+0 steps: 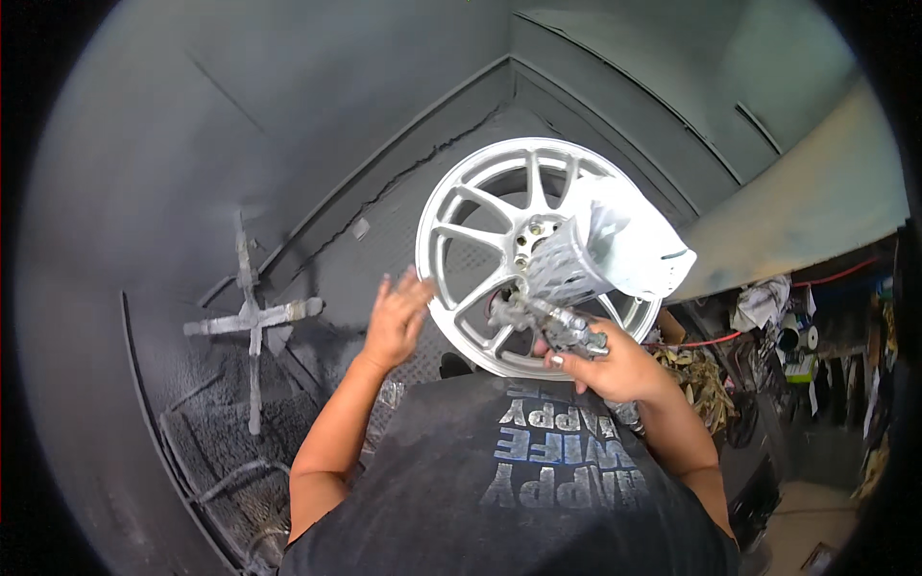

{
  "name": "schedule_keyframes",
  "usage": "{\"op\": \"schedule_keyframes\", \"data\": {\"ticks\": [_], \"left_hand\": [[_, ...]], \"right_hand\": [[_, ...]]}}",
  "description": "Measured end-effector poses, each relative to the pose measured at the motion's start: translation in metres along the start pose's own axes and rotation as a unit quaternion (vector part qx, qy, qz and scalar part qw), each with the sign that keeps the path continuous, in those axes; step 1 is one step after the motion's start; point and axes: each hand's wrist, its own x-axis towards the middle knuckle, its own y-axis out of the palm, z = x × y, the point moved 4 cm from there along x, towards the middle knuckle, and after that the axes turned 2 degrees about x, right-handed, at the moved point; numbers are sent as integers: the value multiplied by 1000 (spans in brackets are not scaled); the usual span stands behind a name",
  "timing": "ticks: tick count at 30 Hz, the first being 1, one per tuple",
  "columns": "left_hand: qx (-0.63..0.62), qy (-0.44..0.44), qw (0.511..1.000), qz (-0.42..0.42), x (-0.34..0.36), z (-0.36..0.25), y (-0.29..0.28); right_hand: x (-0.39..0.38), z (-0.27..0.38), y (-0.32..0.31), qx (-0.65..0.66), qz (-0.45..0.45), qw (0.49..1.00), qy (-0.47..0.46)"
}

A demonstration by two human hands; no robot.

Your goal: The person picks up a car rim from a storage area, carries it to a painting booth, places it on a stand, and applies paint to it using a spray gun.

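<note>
At one silver wheel [511, 240], the right hand [617, 367] grips one spray gun [576, 332] and the left hand [395, 322] is loosely spread.

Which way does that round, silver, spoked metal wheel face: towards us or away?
Towards us: the wheel shows its spokes and bolt holes plainly.

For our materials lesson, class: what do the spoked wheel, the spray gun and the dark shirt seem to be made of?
Spoked wheel: probably metal with a silvery sheen, judging by its slim, stiff-looking spokes; a coating could hide otherwise.
Spray gun: likely metal, with bright glints among dull grey patches.
Dark shirt: matte cloth, judging by its soft drape; fibre unclear.
</note>
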Motion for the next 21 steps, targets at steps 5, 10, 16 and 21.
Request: {"op": "schedule_keyframes", "data": {"ticks": [5, 10, 16, 21], "left_hand": [[66, 15, 998, -17, 60, -19, -16], [61, -63, 971, 221, 82, -73, 24], [-26, -84, 953, 288, 104, -60, 28], [26, -45, 955, 292, 120, -54, 10]], "right_hand": [[-22, -15, -41, -83, -255, 963, -13], [-60, -22, -59, -4, -319, 947, 33], [-88, -51, -43, 91, -323, 942, -9], [-95, -42, -28, 117, -304, 945, -4]]}}
